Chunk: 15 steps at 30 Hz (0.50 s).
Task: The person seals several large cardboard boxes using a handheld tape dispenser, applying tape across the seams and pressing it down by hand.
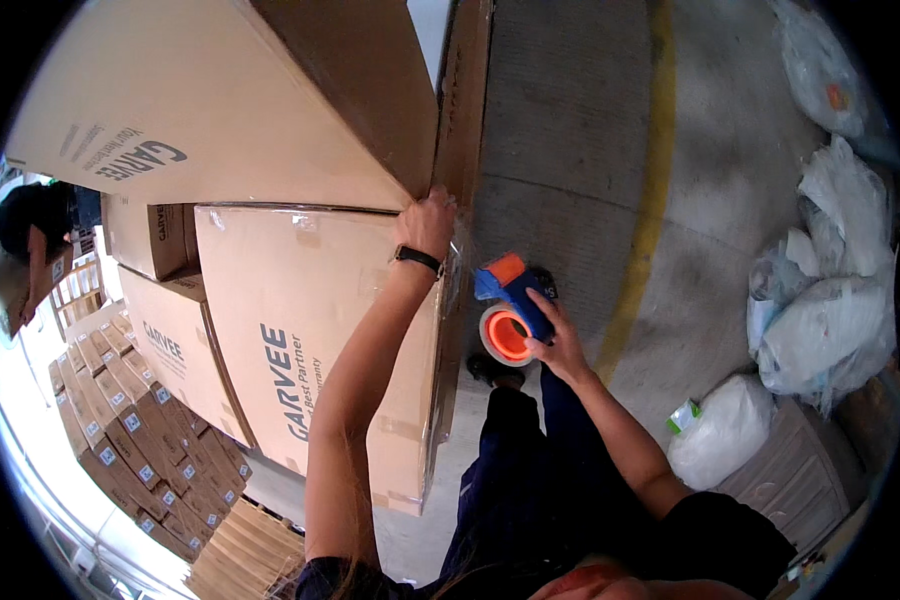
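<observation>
My left hand (429,222) presses on the upper edge of a large brown cardboard box (310,330), where a raised flap (462,110) meets it; a dark watch sits on that wrist. My right hand (560,340) grips a blue and orange tape dispenser (510,300) holding a roll of clear tape, just right of the box's side edge. Another big cardboard box (220,100) lies on top of the first one.
More brown boxes (170,350) stand stacked at left, with several small labelled cartons (130,420) below them. Another person (30,230) is at far left. White plastic bags (830,300) pile up at right beside a yellow floor line (650,180) on grey concrete.
</observation>
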{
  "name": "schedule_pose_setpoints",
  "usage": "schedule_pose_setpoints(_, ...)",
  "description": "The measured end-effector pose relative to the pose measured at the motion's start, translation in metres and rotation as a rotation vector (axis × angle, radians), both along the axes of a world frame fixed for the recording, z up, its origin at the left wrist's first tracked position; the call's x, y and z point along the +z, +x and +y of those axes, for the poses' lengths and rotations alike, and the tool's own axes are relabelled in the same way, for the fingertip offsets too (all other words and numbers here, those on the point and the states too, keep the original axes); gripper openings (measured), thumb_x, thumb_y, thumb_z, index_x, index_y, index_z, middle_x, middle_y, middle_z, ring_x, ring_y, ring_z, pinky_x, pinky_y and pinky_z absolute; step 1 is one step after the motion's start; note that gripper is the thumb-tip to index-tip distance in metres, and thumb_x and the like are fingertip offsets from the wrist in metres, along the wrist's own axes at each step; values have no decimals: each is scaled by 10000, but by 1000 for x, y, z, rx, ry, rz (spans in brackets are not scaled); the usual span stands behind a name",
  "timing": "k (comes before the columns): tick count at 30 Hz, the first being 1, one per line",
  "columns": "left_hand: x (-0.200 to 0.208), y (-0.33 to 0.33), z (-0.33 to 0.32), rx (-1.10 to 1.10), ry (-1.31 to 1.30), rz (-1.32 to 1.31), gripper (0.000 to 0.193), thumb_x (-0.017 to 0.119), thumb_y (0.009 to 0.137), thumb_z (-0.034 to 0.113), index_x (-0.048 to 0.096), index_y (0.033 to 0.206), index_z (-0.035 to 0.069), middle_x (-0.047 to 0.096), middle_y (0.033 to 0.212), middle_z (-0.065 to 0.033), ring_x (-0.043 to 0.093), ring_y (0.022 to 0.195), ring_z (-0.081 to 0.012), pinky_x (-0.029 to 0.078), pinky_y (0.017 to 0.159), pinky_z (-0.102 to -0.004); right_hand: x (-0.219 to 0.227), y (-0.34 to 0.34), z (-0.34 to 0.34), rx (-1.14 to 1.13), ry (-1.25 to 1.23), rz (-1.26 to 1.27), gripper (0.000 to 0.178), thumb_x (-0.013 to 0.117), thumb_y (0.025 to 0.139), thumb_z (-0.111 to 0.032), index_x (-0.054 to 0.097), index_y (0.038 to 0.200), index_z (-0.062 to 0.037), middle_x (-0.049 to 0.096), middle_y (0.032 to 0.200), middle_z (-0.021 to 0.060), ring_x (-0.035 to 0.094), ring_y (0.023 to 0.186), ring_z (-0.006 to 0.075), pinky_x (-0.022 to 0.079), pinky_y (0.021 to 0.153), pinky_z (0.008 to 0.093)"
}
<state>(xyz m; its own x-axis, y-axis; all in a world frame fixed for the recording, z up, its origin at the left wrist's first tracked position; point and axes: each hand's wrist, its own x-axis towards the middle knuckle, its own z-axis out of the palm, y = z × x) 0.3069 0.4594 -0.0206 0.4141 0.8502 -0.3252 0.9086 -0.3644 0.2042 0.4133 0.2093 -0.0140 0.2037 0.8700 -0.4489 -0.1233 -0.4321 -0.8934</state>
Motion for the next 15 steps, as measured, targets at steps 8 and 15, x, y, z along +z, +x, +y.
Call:
schedule_pose_setpoints(8, 8, 1, 5, -316, 68, -1, 170, 514, 839, 255, 527, 903, 98, 611, 851, -135, 614, 704, -315, 490, 550, -421, 3, -18, -3, -90, 58, -22, 670, 631, 719, -372, 402, 1315, -167, 454, 1104, 182, 493, 1006, 304, 402, 860, 381)
schedule_pose_setpoints(15, 13, 28, 12, -300, -46, 308, 332, 445, 838, 97, 479, 1166, 127, 550, 1080, -144, 631, 833, -313, 535, 665, -405, -3, -62, -2, -151, 3, 182, 690, 624, 742, -337, 355, 1342, -130, 489, 1116, 185, 498, 1028, 274, 384, 887, 351)
